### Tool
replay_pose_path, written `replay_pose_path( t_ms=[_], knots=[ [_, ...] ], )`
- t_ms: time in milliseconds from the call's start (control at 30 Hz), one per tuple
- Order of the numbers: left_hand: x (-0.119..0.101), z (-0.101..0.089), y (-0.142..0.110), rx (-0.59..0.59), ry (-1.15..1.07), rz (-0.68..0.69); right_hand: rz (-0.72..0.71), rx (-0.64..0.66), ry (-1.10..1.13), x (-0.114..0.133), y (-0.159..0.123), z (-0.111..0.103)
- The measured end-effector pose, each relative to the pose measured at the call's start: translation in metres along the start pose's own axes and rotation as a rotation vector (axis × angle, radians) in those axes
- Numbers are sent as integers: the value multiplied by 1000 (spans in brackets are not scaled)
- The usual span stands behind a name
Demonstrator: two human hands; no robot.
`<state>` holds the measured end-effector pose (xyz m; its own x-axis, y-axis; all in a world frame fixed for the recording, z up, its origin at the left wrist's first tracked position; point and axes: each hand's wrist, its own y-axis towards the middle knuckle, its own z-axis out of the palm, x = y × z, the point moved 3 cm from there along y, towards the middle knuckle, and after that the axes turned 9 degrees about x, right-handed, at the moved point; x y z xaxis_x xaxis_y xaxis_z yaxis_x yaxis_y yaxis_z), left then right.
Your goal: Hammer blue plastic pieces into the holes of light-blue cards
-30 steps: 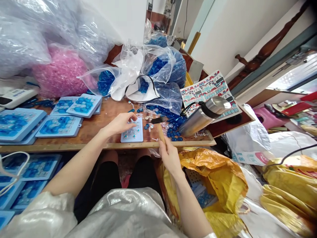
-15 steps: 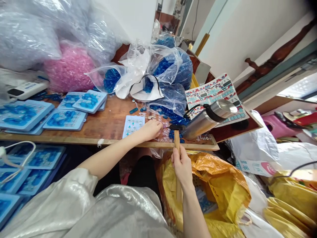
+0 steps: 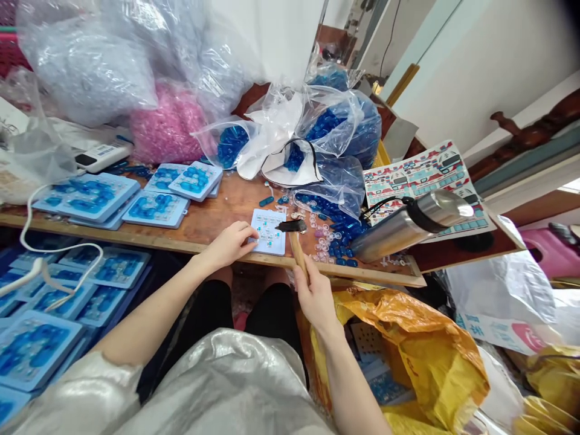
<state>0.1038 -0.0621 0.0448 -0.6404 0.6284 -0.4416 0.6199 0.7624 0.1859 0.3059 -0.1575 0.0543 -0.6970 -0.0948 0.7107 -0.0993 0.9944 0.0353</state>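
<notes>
A small light-blue tray lies near the front edge of the wooden table. My left hand rests at the tray's left edge, fingers curled and pinching it. My right hand is closed round the wooden handle of a small hammer. The hammer's dark head sits over the tray's right upper corner. Loose blue and clear plastic pieces lie scattered just right of the tray.
Filled blue trays are stacked at the table's left and below it. Bags of blue, pink and clear pieces stand at the back. A steel flask lies on its side at the right. A yellow sack sits by my right knee.
My left hand went from the loose pieces back to the tray's left edge. The hammer swung left, its head now over the tray. The view shifted left.
</notes>
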Motion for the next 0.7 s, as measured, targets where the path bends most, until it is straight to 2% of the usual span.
replay_pose_path(
  t_ms=[100,300,467,600,700],
  knots=[
    [2,3,-1,-20,-32,-7,-36,33,-66,13,1,9],
    [7,3,-2,-43,-156,-104,18,165,-327,22,3,23],
    [9,0,-4,-40,-214,-72,50,64,-315,21,0,18],
    [7,0,-3,-30,-172,-53,38,140,-391,18,0,26],
    [4,-1,0,-13,-147,-40,50,137,-378,15,0,30]
  ],
)
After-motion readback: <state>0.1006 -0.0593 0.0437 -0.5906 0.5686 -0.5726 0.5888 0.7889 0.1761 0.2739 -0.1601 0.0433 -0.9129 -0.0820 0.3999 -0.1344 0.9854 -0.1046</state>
